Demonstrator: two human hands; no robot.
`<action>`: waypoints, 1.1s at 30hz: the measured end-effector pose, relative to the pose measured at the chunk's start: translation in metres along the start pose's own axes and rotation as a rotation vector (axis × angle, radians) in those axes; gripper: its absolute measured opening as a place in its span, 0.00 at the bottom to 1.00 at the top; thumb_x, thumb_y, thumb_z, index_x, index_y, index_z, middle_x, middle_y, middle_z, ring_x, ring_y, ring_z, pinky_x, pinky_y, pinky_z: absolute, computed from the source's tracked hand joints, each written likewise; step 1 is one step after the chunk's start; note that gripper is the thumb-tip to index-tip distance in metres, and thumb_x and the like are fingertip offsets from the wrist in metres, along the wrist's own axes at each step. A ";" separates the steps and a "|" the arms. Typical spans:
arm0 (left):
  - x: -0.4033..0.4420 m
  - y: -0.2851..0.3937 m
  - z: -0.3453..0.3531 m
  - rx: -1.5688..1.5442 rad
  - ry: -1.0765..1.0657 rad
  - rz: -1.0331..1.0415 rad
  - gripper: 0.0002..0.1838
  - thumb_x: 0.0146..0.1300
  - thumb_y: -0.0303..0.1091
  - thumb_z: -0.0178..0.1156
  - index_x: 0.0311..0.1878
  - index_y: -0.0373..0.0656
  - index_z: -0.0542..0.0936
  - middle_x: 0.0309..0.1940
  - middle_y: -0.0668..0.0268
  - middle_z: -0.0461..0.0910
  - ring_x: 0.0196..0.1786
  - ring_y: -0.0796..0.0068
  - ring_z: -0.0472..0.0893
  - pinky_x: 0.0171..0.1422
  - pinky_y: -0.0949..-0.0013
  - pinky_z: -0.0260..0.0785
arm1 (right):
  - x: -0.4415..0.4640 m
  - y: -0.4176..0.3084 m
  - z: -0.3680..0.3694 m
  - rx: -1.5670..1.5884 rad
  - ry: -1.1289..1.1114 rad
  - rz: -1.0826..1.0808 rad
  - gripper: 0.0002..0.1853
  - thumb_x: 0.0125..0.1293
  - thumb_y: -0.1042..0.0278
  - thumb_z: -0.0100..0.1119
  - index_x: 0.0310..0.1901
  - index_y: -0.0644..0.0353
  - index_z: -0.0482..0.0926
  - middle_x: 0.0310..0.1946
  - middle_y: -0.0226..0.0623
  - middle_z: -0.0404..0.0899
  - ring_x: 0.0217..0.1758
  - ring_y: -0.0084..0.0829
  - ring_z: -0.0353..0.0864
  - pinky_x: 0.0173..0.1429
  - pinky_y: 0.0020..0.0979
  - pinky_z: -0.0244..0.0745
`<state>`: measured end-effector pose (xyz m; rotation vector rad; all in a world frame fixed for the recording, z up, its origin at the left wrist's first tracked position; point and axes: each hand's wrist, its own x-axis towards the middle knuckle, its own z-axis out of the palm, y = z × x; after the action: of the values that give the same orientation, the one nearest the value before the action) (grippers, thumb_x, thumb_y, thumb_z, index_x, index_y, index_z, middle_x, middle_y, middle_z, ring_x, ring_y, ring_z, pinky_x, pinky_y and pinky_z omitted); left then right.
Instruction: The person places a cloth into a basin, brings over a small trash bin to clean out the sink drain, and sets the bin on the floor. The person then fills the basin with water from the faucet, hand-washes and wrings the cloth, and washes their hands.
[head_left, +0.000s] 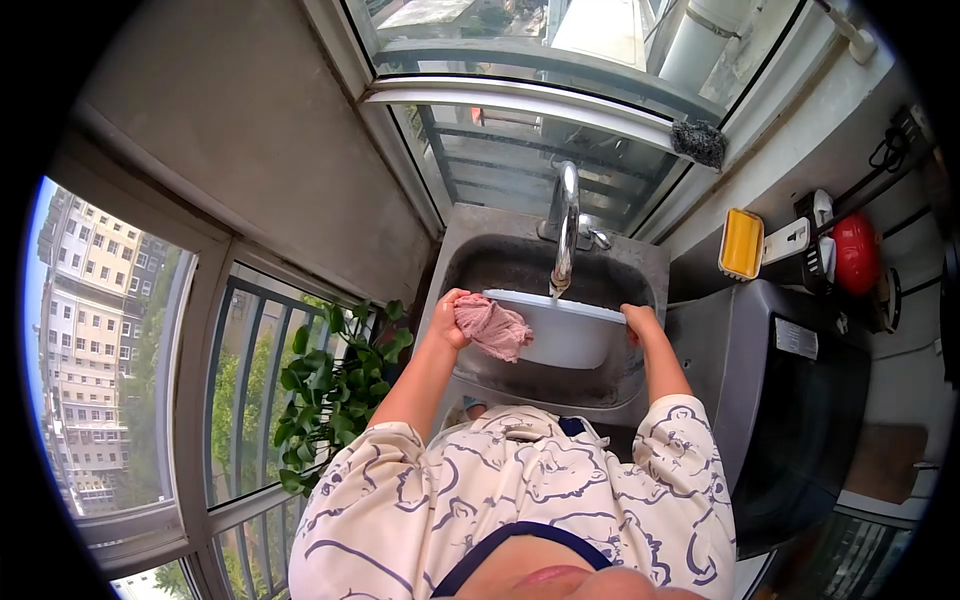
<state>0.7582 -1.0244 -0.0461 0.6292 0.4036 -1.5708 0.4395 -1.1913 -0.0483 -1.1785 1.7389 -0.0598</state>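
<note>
A white plastic basin (565, 338) is tilted up on its side in the grey sink (470, 372), its rim just under the chrome faucet (566, 215). My left hand (449, 318) is closed on a crumpled pink cloth (495, 327), which hangs over the basin's left end. At the basin's right end, my right hand (642, 323) grips the rim, its fingertips partly hidden behind the edge. Whether water runs from the faucet cannot be made out.
A leafy green plant (345, 385) stands left of the sink. On the right are a dark top-loading machine (800, 400), a yellow container (742, 243) and a red object (855, 253). A dark scrubber (698, 144) rests on the window ledge.
</note>
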 end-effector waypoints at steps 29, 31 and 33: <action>-0.052 -0.028 -0.005 0.166 0.218 0.021 0.04 0.54 0.29 0.48 0.28 0.40 0.70 0.23 0.63 0.72 0.27 0.67 0.73 0.36 0.64 0.71 | -0.024 0.062 0.036 0.048 -0.144 -0.209 0.26 0.44 0.64 0.54 0.47 0.66 0.69 0.24 0.41 0.75 0.18 0.29 0.74 0.19 0.28 0.69; -0.043 -0.028 -0.009 0.220 0.253 0.080 0.04 0.54 0.30 0.48 0.27 0.41 0.69 0.23 0.63 0.72 0.26 0.68 0.73 0.35 0.64 0.71 | -0.020 0.066 0.051 0.099 -0.021 -0.304 0.26 0.44 0.64 0.56 0.47 0.66 0.69 0.25 0.42 0.76 0.20 0.32 0.75 0.25 0.31 0.72; -0.030 -0.027 -0.017 0.261 0.314 0.117 0.06 0.52 0.30 0.48 0.22 0.40 0.70 0.19 0.64 0.70 0.24 0.68 0.73 0.32 0.62 0.70 | 0.005 0.077 0.062 -0.023 0.032 -0.271 0.27 0.44 0.63 0.58 0.48 0.65 0.68 0.31 0.45 0.77 0.30 0.38 0.78 0.38 0.34 0.72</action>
<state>0.7347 -0.9872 -0.0442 1.0904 0.3896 -1.4265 0.4330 -1.1268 -0.1232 -1.4312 1.6007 -0.2227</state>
